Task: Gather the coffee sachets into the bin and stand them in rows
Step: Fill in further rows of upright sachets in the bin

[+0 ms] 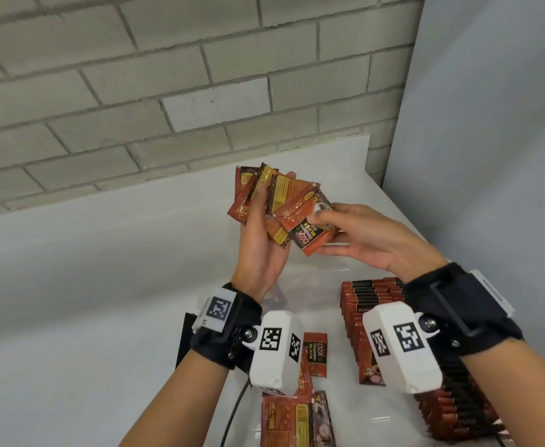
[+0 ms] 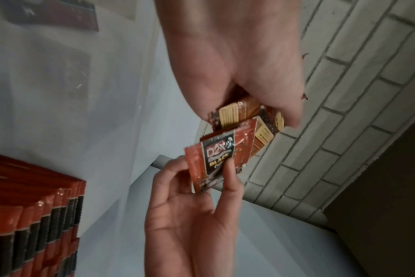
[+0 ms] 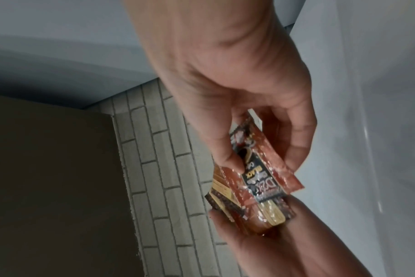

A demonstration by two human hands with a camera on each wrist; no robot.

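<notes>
My left hand (image 1: 261, 217) holds a fanned bunch of several red and brown coffee sachets (image 1: 264, 191) above the table, its thumb laid across them. The right hand (image 1: 338, 227) pinches one more sachet (image 1: 313, 233), label side up, against the right edge of that bunch. In the left wrist view this sachet (image 2: 211, 161) sits between the right hand's thumb and fingers (image 2: 228, 180), touching the bunch (image 2: 239, 114). The right wrist view shows the same pinch on the sachet (image 3: 261, 178). Below both hands stands the clear bin (image 1: 329, 270), with rows of upright sachets (image 1: 371, 311) along its right side.
Loose sachets lie flat under my wrists (image 1: 317, 353), with more at the bottom edge (image 1: 297, 421). The white table (image 1: 87, 285) runs back to a grey brick wall (image 1: 167, 91). A pale panel (image 1: 490, 140) closes the right side. A black cable (image 1: 235, 411) trails near my left forearm.
</notes>
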